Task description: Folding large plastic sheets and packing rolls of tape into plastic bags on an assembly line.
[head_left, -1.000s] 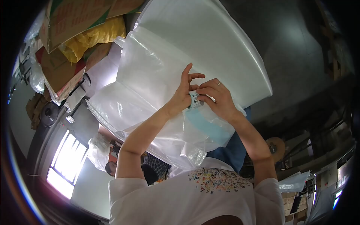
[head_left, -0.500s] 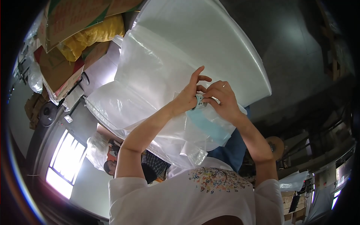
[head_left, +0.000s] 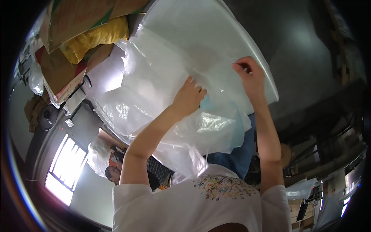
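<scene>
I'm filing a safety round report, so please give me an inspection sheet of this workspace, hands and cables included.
Surface: mostly hidden under a large translucent white plastic sheet; support beneath cannot be told.
Job's things: the sheet, creased, with a pale blue patch showing near its middle.
Clutter: brown cardboard boxes and a crumpled yellow plastic bag, upper left.
Hands: left hand at the sheet beside the patch, grip unclear; right hand apart, fingers curled, contents unclear.
Cables: nothing seen clearly.
Surroundings: bright barred window, left; another person in checked clothing, lower left.
</scene>
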Demonstrator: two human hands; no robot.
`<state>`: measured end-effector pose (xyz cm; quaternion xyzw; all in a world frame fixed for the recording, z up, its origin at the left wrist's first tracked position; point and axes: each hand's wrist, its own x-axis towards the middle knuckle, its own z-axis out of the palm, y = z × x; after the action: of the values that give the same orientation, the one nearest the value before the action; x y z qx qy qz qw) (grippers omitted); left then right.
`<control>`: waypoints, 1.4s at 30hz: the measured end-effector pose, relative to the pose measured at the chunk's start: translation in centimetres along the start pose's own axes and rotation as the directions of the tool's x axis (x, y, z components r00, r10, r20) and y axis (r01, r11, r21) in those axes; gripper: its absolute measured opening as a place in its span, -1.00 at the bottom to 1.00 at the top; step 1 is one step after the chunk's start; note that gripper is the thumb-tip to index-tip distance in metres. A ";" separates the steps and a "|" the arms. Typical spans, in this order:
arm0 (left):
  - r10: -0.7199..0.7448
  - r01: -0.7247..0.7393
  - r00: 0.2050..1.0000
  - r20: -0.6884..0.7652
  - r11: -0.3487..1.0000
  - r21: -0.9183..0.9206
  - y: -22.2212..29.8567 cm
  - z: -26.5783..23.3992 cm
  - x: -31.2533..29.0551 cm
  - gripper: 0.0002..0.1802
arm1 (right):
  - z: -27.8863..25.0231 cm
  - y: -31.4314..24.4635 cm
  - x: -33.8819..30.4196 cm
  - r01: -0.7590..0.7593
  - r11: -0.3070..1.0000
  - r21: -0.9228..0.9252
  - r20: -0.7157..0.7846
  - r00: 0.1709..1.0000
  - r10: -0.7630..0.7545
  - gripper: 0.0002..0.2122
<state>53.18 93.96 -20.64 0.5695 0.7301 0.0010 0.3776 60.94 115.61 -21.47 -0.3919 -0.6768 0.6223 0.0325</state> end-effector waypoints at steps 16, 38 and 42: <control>-0.005 0.065 0.929 0.369 0.987 -0.150 3.0 -1.7 -2.8 -0.64 | 12.5 7.0 0.1 0.053 0.796 -0.603 -0.015 0.997 -0.078 -0.86; 0.015 0.012 0.999 0.029 0.676 -0.737 6.1 -4.1 -1.9 -0.47 | -7.5 19.4 7.0 -0.693 0.632 -0.347 -0.098 0.697 0.710 -0.33; 0.193 -0.291 0.956 -0.218 0.676 -0.677 6.9 -4.8 -1.3 -0.51 | -7.9 18.2 6.2 -0.598 0.715 -0.363 -0.095 0.787 0.610 -0.45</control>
<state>56.33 97.40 -13.50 0.4733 0.6150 0.3653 0.5142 69.74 124.15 -38.26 -0.5799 -0.6179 0.4640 -0.2580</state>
